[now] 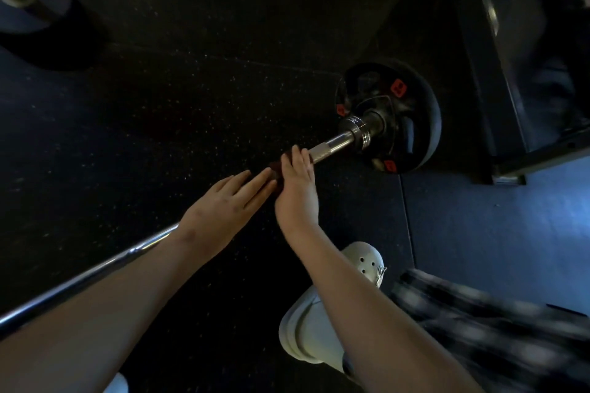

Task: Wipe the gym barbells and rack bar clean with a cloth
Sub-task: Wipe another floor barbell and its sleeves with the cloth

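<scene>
A steel barbell (332,144) runs from the lower left up to a black weight plate (412,124) with red markings at centre right. A dark reddish cloth (275,169) is wrapped on the bar just short of the knurled part. My right hand (298,188) lies over the bar and holds the cloth against it, fingers curled over the top. My left hand (223,204) reaches in from the left with straight fingers, and its fingertips touch the cloth. My forearm hides part of the bar.
Black speckled rubber flooring (178,99) lies under the bar. A dark rack frame (498,80) stands at the right behind the plate. Another bar end with a plate (28,0) sits at the top left. My pale clogs (319,322) stand below the bar.
</scene>
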